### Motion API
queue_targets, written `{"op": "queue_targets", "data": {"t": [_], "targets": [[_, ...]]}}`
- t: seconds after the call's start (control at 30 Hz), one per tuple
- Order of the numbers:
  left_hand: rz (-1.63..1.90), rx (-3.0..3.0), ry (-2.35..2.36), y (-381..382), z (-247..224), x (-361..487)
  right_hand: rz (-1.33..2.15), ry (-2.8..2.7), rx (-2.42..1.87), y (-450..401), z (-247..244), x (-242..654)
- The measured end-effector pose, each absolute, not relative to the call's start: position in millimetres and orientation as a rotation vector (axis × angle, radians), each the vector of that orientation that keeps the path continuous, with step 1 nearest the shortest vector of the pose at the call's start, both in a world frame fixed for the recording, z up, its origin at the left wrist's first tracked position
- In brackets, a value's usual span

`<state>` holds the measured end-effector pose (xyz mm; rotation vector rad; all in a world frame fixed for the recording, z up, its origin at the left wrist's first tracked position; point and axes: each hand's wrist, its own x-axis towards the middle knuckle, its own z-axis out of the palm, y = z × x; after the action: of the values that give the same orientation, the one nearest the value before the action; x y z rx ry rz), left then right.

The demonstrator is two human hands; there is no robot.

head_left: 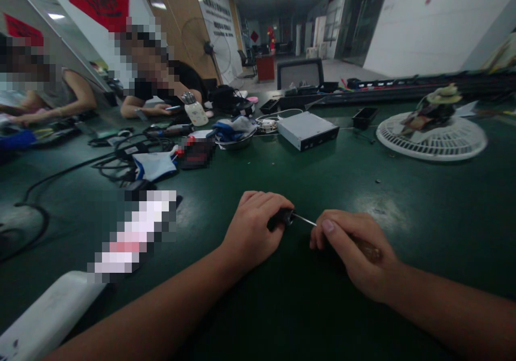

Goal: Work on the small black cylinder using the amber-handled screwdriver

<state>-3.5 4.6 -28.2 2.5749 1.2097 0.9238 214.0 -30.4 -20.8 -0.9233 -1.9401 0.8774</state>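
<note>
"Where's the screwdriver (305,220)?"
"In the right hand (358,248), over the green table (213,189), fingers (342,219) curled round its handle (370,250). The left hand (256,224) pinches a dark part (287,217) where the shaft (301,218) ends."
"And beyond?"
"A chair (300,75), a fan (208,48)."
"Any writing?"
"A wall sign (217,14), too blurred to read."
"Containers?"
"A bowl (237,144) holding blue-and-white cloth (237,128)."

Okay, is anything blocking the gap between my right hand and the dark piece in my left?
Nothing visible blocks it; only the metal shaft of the tool in the right hand spans that gap to the dark piece in the left hand.
</note>
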Motion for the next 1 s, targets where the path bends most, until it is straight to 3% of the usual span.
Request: {"op": "queue_targets", "data": {"t": [0.47,0.77,1.0], "targets": [[1.041,2.409,1.461,5.5,-28.8,-4.7,0.860,-1.844,-1.011,-30.2,-20.4,213.7],[1.121,2.251,1.499,5.3,-30.2,-2.6,0.858,-2.099,-1.159,-20.9,-28.8,209.9],[0.989,2.402,1.402,5.2,-27.5,-3.3,0.925,-1.668,-1.106,-20.1,-29.9,211.5]]}}
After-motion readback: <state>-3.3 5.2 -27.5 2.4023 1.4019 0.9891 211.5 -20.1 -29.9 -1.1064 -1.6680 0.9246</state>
